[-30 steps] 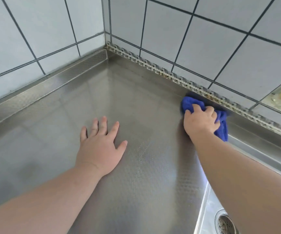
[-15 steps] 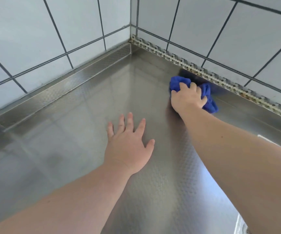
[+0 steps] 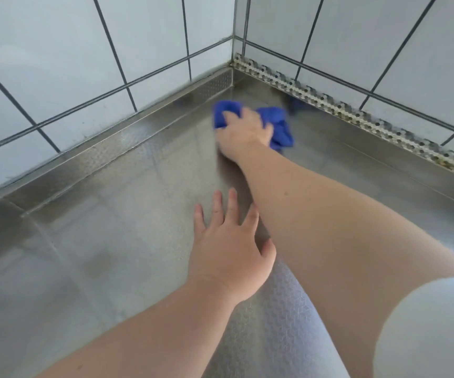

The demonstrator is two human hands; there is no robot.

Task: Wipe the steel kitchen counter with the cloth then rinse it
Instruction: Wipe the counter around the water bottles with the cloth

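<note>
A bunched blue cloth [image 3: 282, 124] lies on the steel counter [image 3: 97, 241] close to the far corner where the two tiled walls meet. My right hand [image 3: 243, 133] presses down on the cloth, fingers curled over it, and is blurred by motion. My left hand [image 3: 231, 249] rests flat on the counter nearer to me, fingers spread, holding nothing. My right forearm crosses just beside the left hand's fingers.
White tiled walls [image 3: 56, 64] rise on the left and at the back. A raised steel lip [image 3: 144, 126] runs along the left wall and a perforated strip [image 3: 357, 113] along the back wall. A pale sleeve [image 3: 425, 331] fills the lower right.
My right hand has slid the cloth leftward along the back wall toward the corner. The view has swung left with it, so the sink is out of sight. My left hand stays flat.
</note>
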